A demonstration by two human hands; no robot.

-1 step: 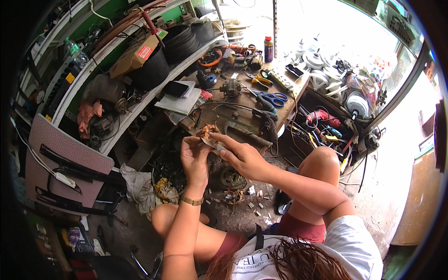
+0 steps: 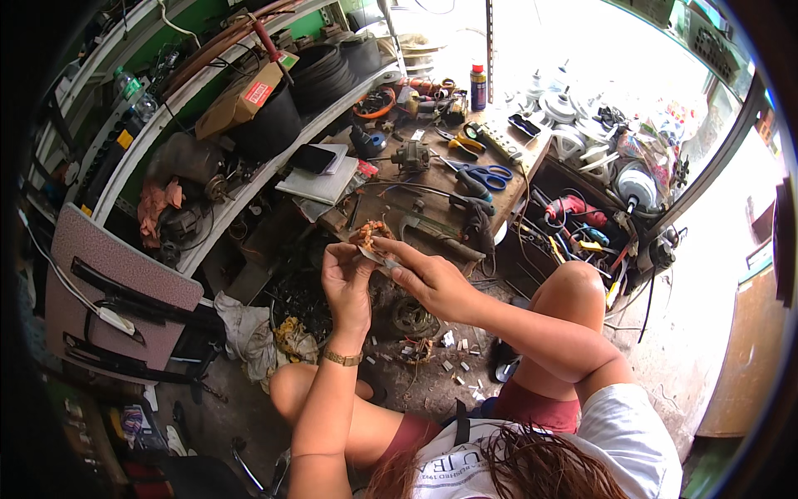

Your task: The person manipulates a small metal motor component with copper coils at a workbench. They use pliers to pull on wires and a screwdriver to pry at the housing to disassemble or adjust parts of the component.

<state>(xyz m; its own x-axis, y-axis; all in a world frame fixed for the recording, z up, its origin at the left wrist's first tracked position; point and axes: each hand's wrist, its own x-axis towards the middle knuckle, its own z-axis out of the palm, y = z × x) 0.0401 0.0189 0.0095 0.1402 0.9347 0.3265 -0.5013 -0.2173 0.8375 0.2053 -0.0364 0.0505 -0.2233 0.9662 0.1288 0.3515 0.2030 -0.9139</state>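
Note:
In front of me, near the bench's front edge, both hands come together around a small orange-brown bundle that looks like a copper wire coil. My left hand has its thumb and fingers closed on it from the left and below. My right hand comes in from the right, its index finger reaching to the coil. Between that finger and the thumb is a thin grey flat piece, whose kind I cannot make out. Fingers partly hide where the two things meet.
On the wooden bench are blue-handled scissors, a small motor, a hammer and a spray can. A tool box stands at right. White scraps litter the floor; a shelf runs along the left.

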